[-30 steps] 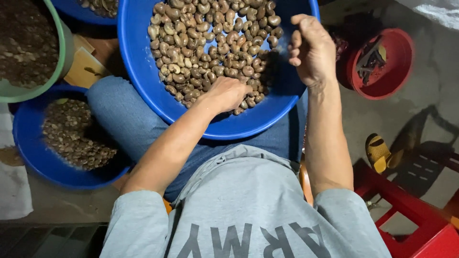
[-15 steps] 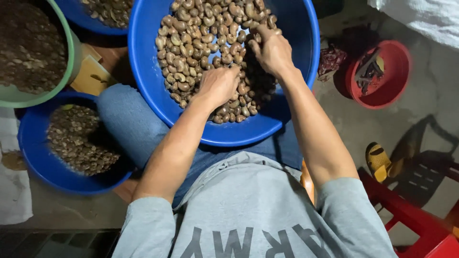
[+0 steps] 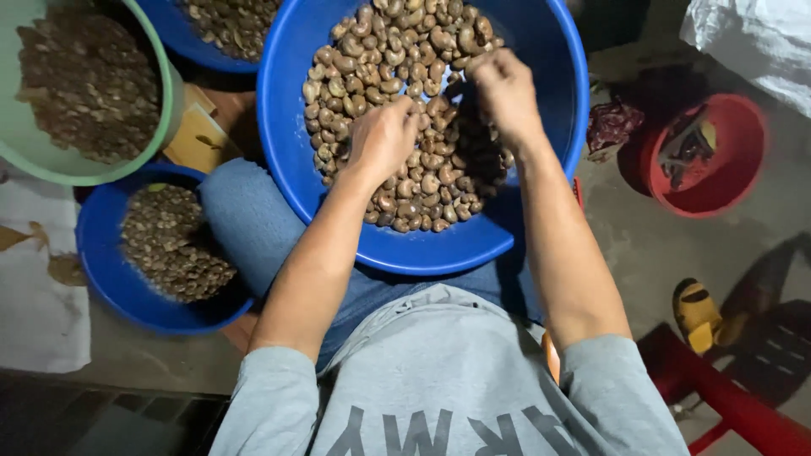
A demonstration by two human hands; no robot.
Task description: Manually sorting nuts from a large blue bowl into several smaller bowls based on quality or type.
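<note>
A big blue basin point(image 3: 296, 181) rests on my lap, filled with brown cashew nuts point(image 3: 380, 59) in their shells. My left hand point(image 3: 384, 135) lies on the heap near the middle, fingers curled down among the nuts. My right hand point(image 3: 503, 89) is just to its right, fingers bent and pinched over the nuts. What either hand grips is hidden by the fingers and the heap.
A green tub point(image 3: 165, 127) of dark shells stands at the upper left, a smaller blue bowl point(image 3: 101, 270) of shell bits below it, another blue basin point(image 3: 169, 21) at the top. A red bowl point(image 3: 743, 181), a yellow sandal point(image 3: 697, 312) and a red stool point(image 3: 743, 405) are on the right.
My right hand came from the basin's right rim down into the nuts. My left hand slid up from the near edge towards the middle of the heap.
</note>
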